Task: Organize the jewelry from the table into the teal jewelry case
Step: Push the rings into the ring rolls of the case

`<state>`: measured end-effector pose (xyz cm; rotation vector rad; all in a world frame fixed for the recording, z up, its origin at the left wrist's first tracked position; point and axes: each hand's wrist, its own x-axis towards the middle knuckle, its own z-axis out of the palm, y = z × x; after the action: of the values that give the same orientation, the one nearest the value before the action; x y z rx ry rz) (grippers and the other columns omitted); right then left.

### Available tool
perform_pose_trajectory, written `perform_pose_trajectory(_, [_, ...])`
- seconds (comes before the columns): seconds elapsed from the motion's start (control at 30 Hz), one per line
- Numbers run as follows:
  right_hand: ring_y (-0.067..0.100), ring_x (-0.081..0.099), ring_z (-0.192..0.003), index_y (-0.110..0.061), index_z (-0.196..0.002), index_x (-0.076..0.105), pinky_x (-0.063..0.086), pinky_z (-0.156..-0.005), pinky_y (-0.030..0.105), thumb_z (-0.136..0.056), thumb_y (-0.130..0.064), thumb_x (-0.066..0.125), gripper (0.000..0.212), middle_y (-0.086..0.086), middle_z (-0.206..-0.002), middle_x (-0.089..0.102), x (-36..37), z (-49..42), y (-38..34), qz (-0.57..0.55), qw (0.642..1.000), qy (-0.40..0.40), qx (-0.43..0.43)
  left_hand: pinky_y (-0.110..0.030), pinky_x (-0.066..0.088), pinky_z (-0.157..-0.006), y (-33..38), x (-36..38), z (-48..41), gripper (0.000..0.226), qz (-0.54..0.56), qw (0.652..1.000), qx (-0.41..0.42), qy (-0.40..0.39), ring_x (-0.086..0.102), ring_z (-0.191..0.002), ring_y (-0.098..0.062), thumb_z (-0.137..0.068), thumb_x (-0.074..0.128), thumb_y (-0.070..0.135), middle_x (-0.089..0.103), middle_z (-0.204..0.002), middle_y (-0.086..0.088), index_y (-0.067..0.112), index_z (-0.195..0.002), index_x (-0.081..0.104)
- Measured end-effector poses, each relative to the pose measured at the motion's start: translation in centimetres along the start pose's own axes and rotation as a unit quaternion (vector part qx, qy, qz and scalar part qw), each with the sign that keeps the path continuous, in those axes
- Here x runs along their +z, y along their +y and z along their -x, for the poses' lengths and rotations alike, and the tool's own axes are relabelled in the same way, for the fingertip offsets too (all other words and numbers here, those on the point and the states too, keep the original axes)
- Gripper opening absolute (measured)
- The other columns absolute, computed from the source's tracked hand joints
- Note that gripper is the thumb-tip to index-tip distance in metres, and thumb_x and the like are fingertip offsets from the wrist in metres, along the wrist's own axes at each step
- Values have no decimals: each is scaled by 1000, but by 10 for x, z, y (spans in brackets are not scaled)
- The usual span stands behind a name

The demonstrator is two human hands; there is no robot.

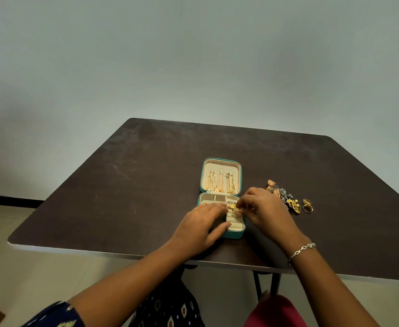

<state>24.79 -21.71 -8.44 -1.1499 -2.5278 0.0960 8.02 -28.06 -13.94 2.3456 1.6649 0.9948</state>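
Teal jewelry case [235, 234] open near the surface's [146, 185] front edge, chains [219, 182] in its lid, left hand [201, 223] across its tray with fingers straight, right hand [264, 208] with fingers pinched on a gold ring [233, 208], loose earrings [283, 197] toward the right edge.

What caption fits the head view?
Right hand pinches a ring over the open case, left hand resting on it; jewelry lies beside.
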Motion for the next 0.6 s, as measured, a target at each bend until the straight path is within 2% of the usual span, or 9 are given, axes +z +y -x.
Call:
perform_pose_trajectory(0.1, [20,51,-101,-16,-103,67,42,-78,32,-87,-23,57,20,3,-106,60,3,-3,-4,27,999,-18,-1,-22,38,-94,-1,0,0,56,-5,1000,-3,-4,56,-114,-15,-85,33,50,61,-124,-4,13,-117,59])
perform_pose_trajectory(0.27, [22,51,-101,-15,-104,65,45,-77,36,-90,-23,52,21,6,-106,59,7,-5,-6,57,998,-30,-9,-27,42,-95,0,0,-1,58,-8,1000,-3,-3,57,-113,-17,-85,32,50,62,-122,-6,11,-118,59])
perform_pose_trajectory(0.4, [23,53,-98,-14,-108,62,44,-76,36,-85,-19,59,24,5,-104,61,13,-3,-4,18,1000,-4,0,-24,40,-92,1,0,-1,53,-15,1000,5,1,59,-109,-18,-86,35,46,64,-119,-6,11,-115,61])
perform_pose_trajectory(0.53, [26,59,-79,-13,-85,65,48,-61,38,-72,-4,69,17,5,-83,64,18,8,5,-31,998,55,-14,-28,47,-88,0,1,-1,43,-19,999,21,16,63,-102,-19,-87,42,39,67,-113,-6,9,-108,65])
perform_pose_trajectory(0.6, [27,61,-73,-13,-80,68,50,-53,40,-68,4,70,21,5,-79,65,21,10,6,-32,996,72,-29,-29,49,-86,0,2,-1,41,-22,999,25,20,65,-100,-20,-87,44,36,67,-112,-7,8,-107,67])
